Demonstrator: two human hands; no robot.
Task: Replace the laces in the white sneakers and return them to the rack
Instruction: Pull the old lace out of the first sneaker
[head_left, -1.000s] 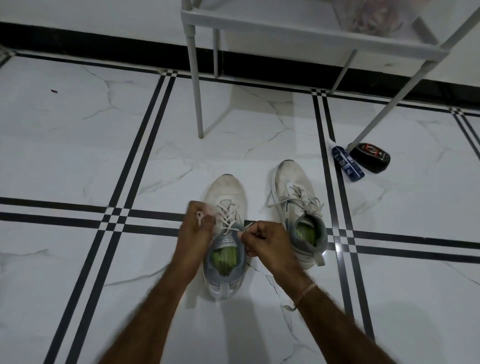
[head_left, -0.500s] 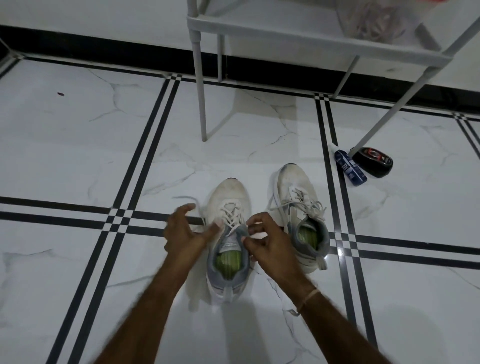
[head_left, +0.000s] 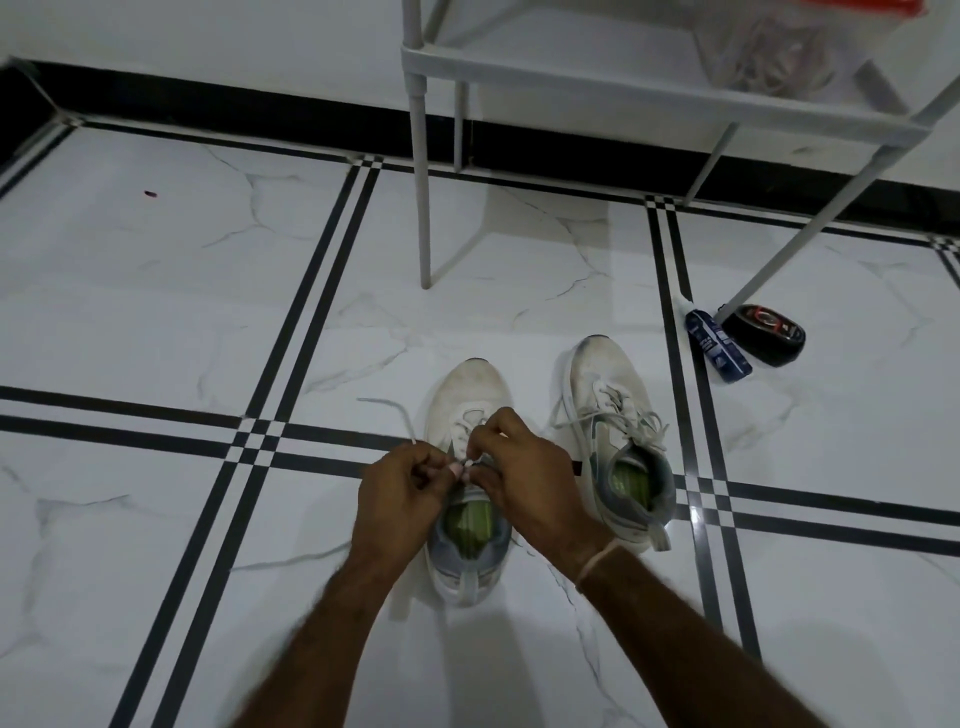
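The rack (head_left: 571, 78) is standing ahead of us. Over the left sneaker (head_left: 470, 395) on the floor (head_left: 156, 312) (the right sneaker (head_left: 602, 384) is sitting beside it, untouched) we are curling our left hand (head_left: 397, 488) and right hand (head_left: 524, 478), fingertips meeting and pinching its lace (head_left: 379, 401).

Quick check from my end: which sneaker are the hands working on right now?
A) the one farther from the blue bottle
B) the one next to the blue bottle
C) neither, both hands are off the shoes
A: the left hand and right hand pinch the lace over the farther sneaker; the other sneaker, nearer the blue bottle, is untouched.
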